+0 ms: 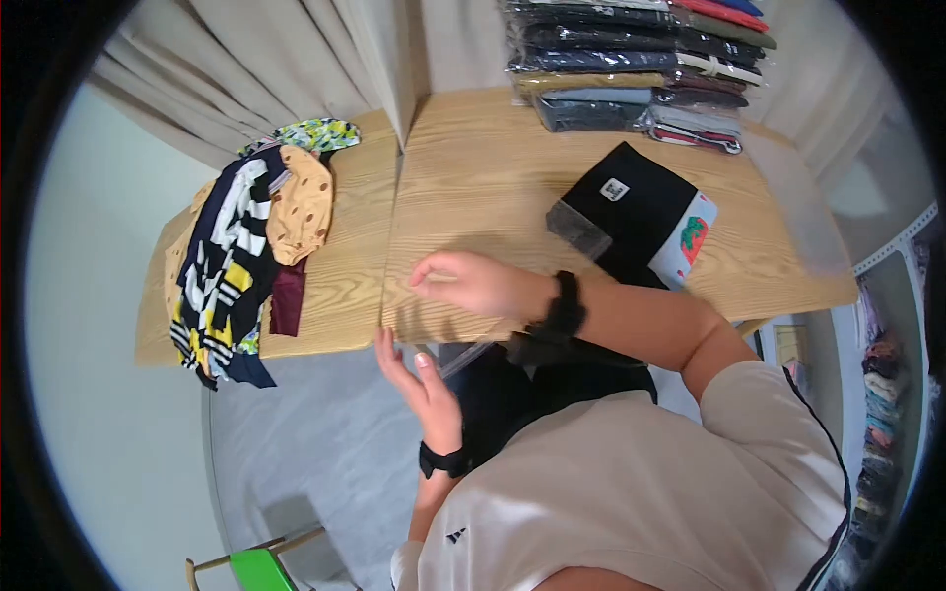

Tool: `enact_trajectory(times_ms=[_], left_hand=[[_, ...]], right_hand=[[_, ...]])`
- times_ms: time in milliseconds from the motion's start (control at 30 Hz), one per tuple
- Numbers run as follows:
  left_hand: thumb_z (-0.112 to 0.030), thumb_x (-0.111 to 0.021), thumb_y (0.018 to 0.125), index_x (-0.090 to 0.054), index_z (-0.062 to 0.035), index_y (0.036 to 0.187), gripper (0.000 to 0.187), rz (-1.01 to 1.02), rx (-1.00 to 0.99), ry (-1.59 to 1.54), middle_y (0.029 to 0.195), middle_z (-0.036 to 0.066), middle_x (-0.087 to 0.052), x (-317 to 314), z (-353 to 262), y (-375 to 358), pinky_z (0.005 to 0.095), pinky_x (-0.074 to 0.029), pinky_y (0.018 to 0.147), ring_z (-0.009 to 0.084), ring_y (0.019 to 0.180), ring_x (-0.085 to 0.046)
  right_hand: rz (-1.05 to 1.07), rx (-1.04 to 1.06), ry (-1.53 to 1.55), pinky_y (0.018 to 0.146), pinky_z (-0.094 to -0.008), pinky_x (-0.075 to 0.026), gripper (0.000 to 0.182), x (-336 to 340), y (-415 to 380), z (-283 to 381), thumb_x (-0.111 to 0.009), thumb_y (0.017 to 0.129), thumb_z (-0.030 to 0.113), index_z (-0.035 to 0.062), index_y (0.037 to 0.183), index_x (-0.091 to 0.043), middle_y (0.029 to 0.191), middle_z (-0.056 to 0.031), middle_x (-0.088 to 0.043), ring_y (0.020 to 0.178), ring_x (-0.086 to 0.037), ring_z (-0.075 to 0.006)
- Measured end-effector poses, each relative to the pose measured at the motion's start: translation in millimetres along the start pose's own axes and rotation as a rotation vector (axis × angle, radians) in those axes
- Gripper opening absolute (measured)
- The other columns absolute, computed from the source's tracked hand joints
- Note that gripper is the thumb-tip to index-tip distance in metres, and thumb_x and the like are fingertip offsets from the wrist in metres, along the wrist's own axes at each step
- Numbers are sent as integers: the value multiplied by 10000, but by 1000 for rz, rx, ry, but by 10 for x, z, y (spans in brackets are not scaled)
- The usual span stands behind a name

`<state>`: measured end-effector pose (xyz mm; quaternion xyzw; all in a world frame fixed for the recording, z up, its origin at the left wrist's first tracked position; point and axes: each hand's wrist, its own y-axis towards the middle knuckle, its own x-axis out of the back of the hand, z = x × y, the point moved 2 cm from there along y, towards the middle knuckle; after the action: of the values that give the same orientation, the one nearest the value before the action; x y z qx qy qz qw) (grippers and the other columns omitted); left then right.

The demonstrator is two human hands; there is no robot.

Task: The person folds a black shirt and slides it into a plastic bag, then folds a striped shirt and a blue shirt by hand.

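Observation:
My left hand [424,389] is at the table's front edge, its fingers stretched out and the thumb apart. A thin clear strip [468,361] that looks like plastic shows beside its thumb, over my dark legwear. My right hand [473,283] reaches across above the tabletop, slightly blurred, with fingers loosely bent, a gap between them and nothing visible in it. Black bands circle both wrists. Beyond my right forearm lies a folded black garment [631,202] with a white label, a strawberry-print panel [687,241] and a grey patch [579,229]; the forearm overlaps its near edge.
A heap of mixed clothes [227,261] hangs over the left table's front edge. Stacks of bagged folded garments [631,64] stand at the back right. A seam divides the wooden tabletop [473,167]. A green-seated chair [261,569] is lower left; shelves [877,424] line the right.

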<state>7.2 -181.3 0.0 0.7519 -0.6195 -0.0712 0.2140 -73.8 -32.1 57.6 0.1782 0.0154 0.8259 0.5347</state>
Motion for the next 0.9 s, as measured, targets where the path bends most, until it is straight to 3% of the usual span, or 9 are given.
enact_trajectory(times_ms=[200,267,333,433,533,700,733,800,900], left_hand=[[-99,-427,905,-346,3,1316,431,108,-252,239,1394,171,-334,-85,-333,6,406,-207,1068,303,1296,-302],[-77,-486,867,-393,4,1265,416,140,-277,279,1364,177,-377,-218,-456,-3,414,-223,1063,329,1278,-329],[-58,-532,825,-425,5,1224,418,319,-397,286,1327,188,-417,-439,-560,-36,429,-240,1056,356,1264,-347],[-48,-556,788,-472,5,1180,404,514,-436,254,1323,202,-412,-826,-627,-131,450,-250,1050,396,1262,-334],[-95,-574,793,-452,-10,1227,459,610,-446,347,1333,214,-392,-1140,-697,-221,473,-268,1024,414,1255,-323],[-295,-567,860,-303,-89,1390,626,692,-400,668,1375,252,-331,-1385,-546,-290,495,-279,1012,453,1252,-306],[-295,-567,860,-303,-89,1390,626,695,-398,673,1375,252,-331,-1402,-541,-287,495,-279,1012,453,1252,-306],[-325,-543,872,-314,-90,1384,609,696,-434,770,1374,259,-328,-1442,-530,-274,496,-285,1006,456,1258,-299],[-349,-531,877,-313,-84,1384,612,699,-428,801,1380,251,-327,-1500,-428,-195,497,-283,1011,455,1265,-292]], right_hand=[[-286,-242,-560,884,-280,-416,319,1416,-1076,639,-552,883,174,8,1154,-531,1110,-103,-575,1026,-535,-168],[-634,-251,-415,871,-316,-431,391,2159,-1445,49,-601,827,221,-16,1130,-530,1069,-175,-601,1001,-571,-254],[-849,-384,-766,793,-311,-463,441,2874,-1921,-517,-654,805,237,-14,1141,-519,1012,-146,-620,906,-591,-217],[-888,-701,-381,703,-320,-482,458,3028,-2249,-730,-690,785,268,-24,1104,-538,941,-121,-628,813,-595,-182],[-819,-681,-311,632,-330,-473,427,2942,-2398,-798,-697,780,282,-38,1032,-569,865,-110,-628,740,-584,-171],[-592,-787,-618,659,-331,-447,415,2678,-2702,-458,-685,762,262,-88,957,-577,788,-194,-617,727,-574,-231],[-715,-601,-510,676,-352,-443,423,2668,-2924,-694,-675,765,267,-87,971,-570,806,-227,-610,746,-577,-268],[-702,-649,-647,691,-366,-441,430,2462,-3084,-384,-667,768,269,-87,985,-560,816,-248,-596,757,-575,-311],[-815,-637,-640,559,-319,-423,340,2239,-3484,-396,-652,791,243,-69,909,-585,661,-117,-584,600,-535,-161]])
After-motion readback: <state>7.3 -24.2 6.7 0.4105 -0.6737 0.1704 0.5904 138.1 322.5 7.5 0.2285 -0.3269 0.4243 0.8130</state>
